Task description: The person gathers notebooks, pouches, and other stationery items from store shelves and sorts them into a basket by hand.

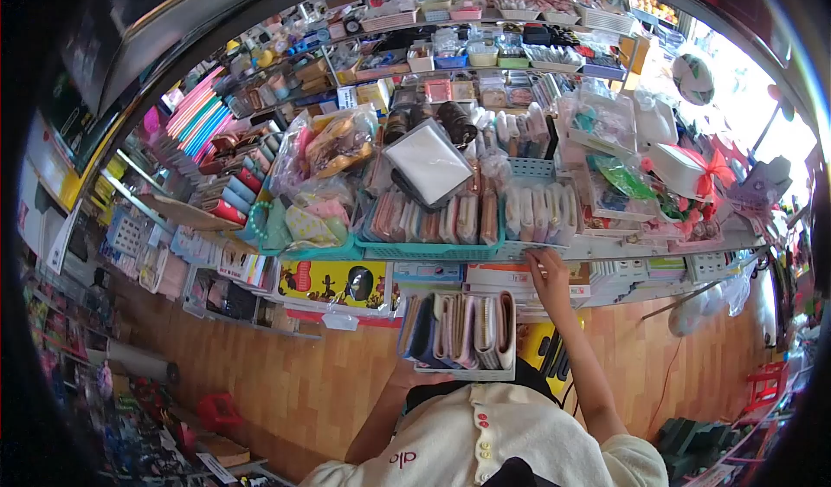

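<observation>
Basket [469, 374] w/ upright wallets [455, 327] — in front of the torso, L hand [410, 374] at its L side; those fingers mostly hidden, can't tell how far open. R hand [549, 270] part-open, fingers bent at white tray [518, 246] on worktop [606, 243] — grip unclear. Teal basket [433, 251] just L of tray.

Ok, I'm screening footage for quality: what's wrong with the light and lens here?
Head view: daylight blows out the upper right around the ball; wide-lens distortion bows straight edges; corners go black; highlights speckle the plastic bags; the held basket sits clear of glare.
</observation>
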Available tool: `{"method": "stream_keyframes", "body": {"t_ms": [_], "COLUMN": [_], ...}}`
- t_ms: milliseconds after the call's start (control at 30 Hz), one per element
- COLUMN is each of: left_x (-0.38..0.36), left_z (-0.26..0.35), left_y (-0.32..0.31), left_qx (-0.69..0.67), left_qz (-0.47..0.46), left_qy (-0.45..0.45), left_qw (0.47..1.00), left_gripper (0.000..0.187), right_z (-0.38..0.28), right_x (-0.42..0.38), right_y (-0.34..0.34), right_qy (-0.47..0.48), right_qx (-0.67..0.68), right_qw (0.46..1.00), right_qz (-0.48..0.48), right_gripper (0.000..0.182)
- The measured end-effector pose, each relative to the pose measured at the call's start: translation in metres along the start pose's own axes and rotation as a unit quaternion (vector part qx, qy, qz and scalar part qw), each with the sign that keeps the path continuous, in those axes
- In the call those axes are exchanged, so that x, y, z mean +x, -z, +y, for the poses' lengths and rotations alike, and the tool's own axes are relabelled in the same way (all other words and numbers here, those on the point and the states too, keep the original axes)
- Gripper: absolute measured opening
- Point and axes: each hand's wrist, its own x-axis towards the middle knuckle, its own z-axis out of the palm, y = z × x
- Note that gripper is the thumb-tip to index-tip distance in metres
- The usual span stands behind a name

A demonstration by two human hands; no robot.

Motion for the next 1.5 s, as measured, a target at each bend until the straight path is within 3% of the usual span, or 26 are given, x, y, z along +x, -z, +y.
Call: {"method": "stream_keyframes", "body": {"t_ms": [500,1100,1133,1200,1233,1300,1333,1400,1500], "left_x": [-0.025,-0.013,-0.016,-0.014,-0.017,-0.015,-0.016,-0.015,-0.010], "left_z": [-0.002,-0.020,-0.020,-0.020,-0.021,-0.022,-0.021,-0.022,-0.022], "left_y": [0.025,0.020,0.023,0.028,0.030,0.033,0.037,0.037,0.040], "left_qx": [-0.038,-0.043,-0.043,-0.042,-0.042,-0.042,-0.041,-0.040,-0.035], "left_qz": [0.041,-0.041,-0.042,-0.044,-0.045,-0.049,-0.051,-0.056,-0.067], "left_qy": [0.005,0.070,0.073,0.078,0.079,0.080,0.080,0.082,0.095], "left_qw": [0.998,0.996,0.996,0.995,0.995,0.995,0.995,0.994,0.993], "left_gripper": [0.105,0.102,0.102,0.102,0.101,0.101,0.101,0.101,0.100], "right_z": [0.041,0.061,0.058,0.051,0.049,0.042,0.037,0.028,0.042], "right_x": [0.061,0.064,0.065,0.068,0.065,0.058,0.054,0.050,0.052], "right_y": [-0.028,-0.041,-0.038,-0.027,-0.024,-0.018,-0.018,-0.023,-0.031], "right_qy": [0.019,0.031,0.028,-0.109,-0.111,-0.194,-0.193,-0.063,-0.027], "right_qx": [-0.047,-0.105,-0.107,-0.019,-0.021,-0.081,-0.083,-0.208,-0.244], "right_qw": [0.998,0.994,0.993,0.992,0.992,0.976,0.976,0.962,0.955], "right_qz": [-0.028,0.026,0.028,-0.054,-0.050,0.051,0.055,0.167,0.166], "right_gripper": [0.009,0.013,0.013,0.011,0.011,0.024,0.024,0.043,0.056]}}
